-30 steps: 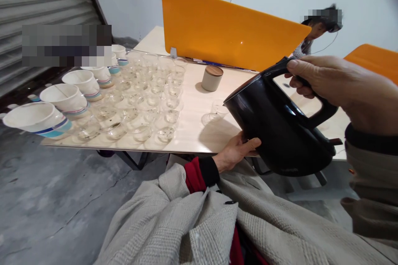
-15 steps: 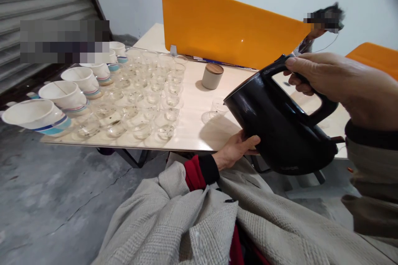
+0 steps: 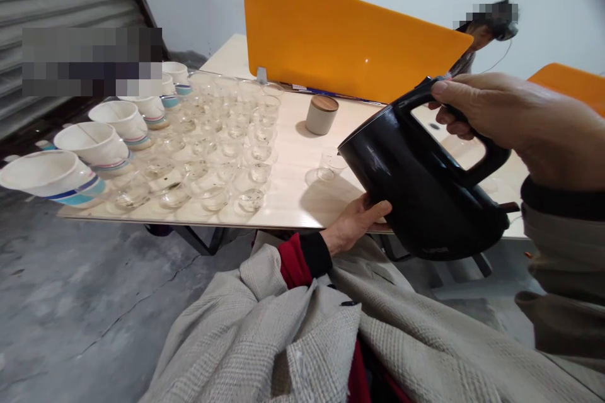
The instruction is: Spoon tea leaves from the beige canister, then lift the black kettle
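My right hand (image 3: 482,107) is wrapped round the handle of a black electric kettle (image 3: 425,182). The kettle is tilted, its spout end down to the left. My left hand (image 3: 354,223) is at the kettle's lower left side, its thumb against the black body and its other fingers mostly hidden behind it. Below the spout, a clear plastic cup (image 3: 333,164) stands on the table. No stream of water can be made out. To the left stand rows of clear cups (image 3: 212,198) with dark bits in the bottom.
White paper cups (image 3: 45,167) with blue bands line the left side of the table (image 3: 297,201). A pale canister (image 3: 321,119) with a wooden lid stands near an orange divider (image 3: 350,31). Another person (image 3: 482,31) is behind the divider at the right.
The kettle and my right hand have shifted very slightly left and up in view, along with a small camera movement. Both hands keep their hold. The other person's head has turned or shifted slightly.
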`<state>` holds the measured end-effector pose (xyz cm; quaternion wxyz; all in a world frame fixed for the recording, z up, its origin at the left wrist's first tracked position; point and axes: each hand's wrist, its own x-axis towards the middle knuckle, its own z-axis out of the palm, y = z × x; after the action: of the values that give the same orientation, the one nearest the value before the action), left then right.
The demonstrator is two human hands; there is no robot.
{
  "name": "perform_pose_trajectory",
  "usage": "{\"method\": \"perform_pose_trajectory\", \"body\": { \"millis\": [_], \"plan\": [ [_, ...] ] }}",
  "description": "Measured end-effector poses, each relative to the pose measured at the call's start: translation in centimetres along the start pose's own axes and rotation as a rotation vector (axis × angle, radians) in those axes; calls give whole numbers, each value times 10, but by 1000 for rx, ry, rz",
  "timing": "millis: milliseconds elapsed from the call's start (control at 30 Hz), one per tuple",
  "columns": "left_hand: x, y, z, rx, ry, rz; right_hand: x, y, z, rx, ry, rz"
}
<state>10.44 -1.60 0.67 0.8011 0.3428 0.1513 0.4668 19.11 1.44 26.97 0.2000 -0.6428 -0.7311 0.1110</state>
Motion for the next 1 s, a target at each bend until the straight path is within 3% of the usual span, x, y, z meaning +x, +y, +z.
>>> {"method": "perform_pose_trajectory", "body": {
  "millis": [167, 533, 833, 1000],
  "plan": [
    [0, 0, 1, -10, 19, 13, 3, -2, 2, -88, 44, 158],
    [-2, -2, 5, 53, 12, 19, -18, 45, -4, 169, 170, 77],
    [-6, 0, 7, 54, 16, 28, -27, 11, -3, 58, 117, 167],
    [-5, 0, 5, 42, 15, 24, -13, 5, 0, 16, 100, 137]
  ]
}}
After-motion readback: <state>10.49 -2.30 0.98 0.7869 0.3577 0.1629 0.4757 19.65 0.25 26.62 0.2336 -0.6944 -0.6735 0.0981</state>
